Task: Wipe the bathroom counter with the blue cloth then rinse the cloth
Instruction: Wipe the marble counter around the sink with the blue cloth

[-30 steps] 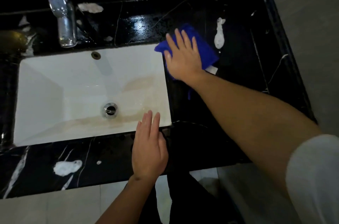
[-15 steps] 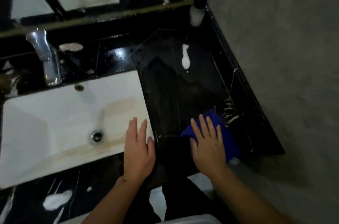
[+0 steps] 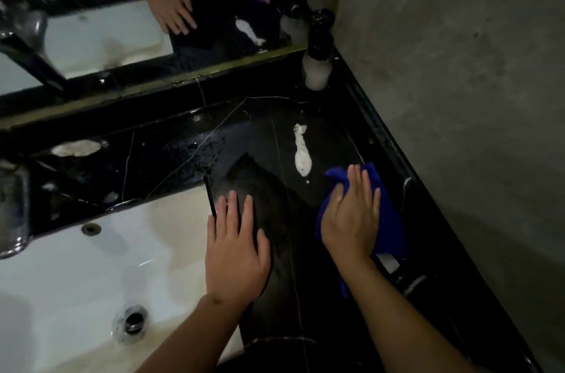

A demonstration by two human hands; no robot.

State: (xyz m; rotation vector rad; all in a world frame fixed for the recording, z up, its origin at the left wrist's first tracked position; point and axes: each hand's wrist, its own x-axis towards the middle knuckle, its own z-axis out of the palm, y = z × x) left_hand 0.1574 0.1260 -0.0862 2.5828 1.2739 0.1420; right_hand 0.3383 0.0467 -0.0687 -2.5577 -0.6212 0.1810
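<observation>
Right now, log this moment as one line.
phase: wiping | right hand: flat on blue cloth | left hand: flat on black marble counter

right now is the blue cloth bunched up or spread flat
Mostly flat: the blue cloth lies spread on the black counter under the flat right hand.

Dim, soft picture; faint glare on the wet counter (image 3: 195, 140), edges bowed and blurred
</observation>
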